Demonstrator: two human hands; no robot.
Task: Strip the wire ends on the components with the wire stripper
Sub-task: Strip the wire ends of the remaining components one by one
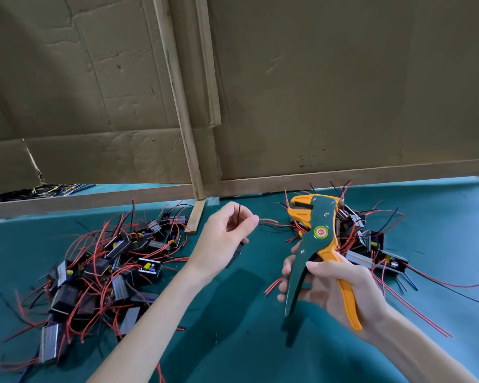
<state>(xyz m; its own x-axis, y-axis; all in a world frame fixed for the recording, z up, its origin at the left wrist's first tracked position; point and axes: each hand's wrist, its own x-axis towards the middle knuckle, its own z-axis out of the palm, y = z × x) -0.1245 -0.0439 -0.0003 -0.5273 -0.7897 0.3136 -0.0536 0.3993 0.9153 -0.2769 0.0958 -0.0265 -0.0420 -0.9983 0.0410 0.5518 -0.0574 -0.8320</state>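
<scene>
Left hand (224, 236): we pinch a red wire (267, 220) and a black wire (239, 214) between thumb and fingers. Their component (237, 254) hangs just under the palm.
Right hand (332, 286): fingers are wrapped round the wire stripper (320, 233) handles. Its jaws stand apart, near the red tip but not touching it.
Risk, feed: the springy tip may miss the jaws or go in too deep.
Risk, snag: leads from the right pile (371, 244) crowd the tool.

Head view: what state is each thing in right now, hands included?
Left hand: pinches red wire, raised above the cloth.
Right hand: grips wire stripper.
Wire stripper: upright, handles spread, short of the wire.
Component piles: loose on the cloth, both sides.
</scene>
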